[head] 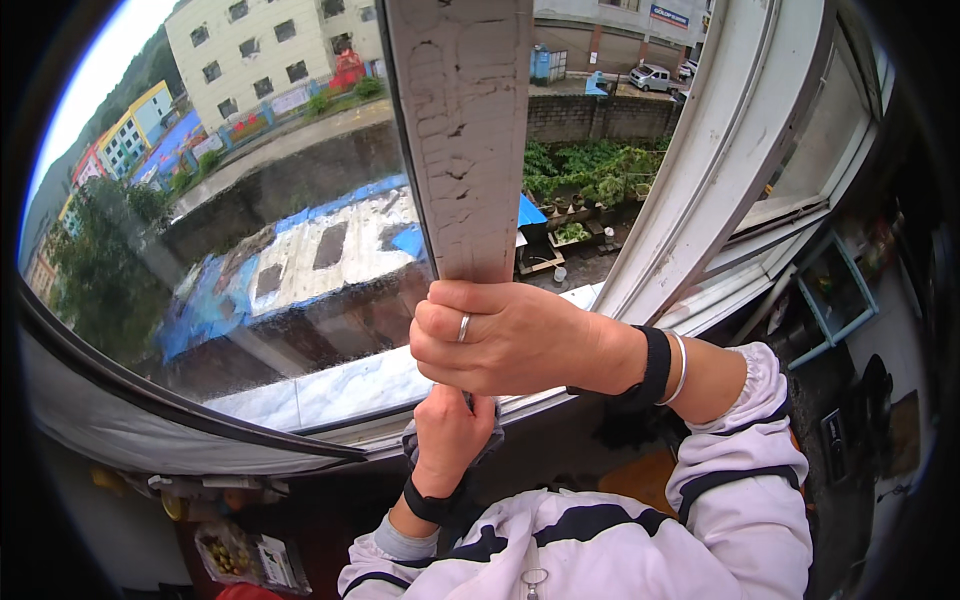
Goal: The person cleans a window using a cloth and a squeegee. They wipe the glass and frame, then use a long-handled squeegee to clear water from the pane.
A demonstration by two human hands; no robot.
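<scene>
A sliding window sash with a dirty, pale frame stile [469, 150] stands upright before me, its glass pane [300, 225] to the left. My right hand [495, 337], with a ring on one finger, grips the lower part of the stile, its fingers wrapped around the edge. Just below it, my left hand [450, 431] is closed on a dark grey cloth [491, 442] near the bottom of the sash. Part of the cloth is hidden by the hand. To the right of the stile, the window opening shows the outdoors.
A white window frame post [697, 172] rises on the right. The white bottom rail [532, 405] runs beneath my hands. At the lower left lie a clear bag of round fruit [225, 551] and a package. A light blue metal frame [836, 300] stands at the right.
</scene>
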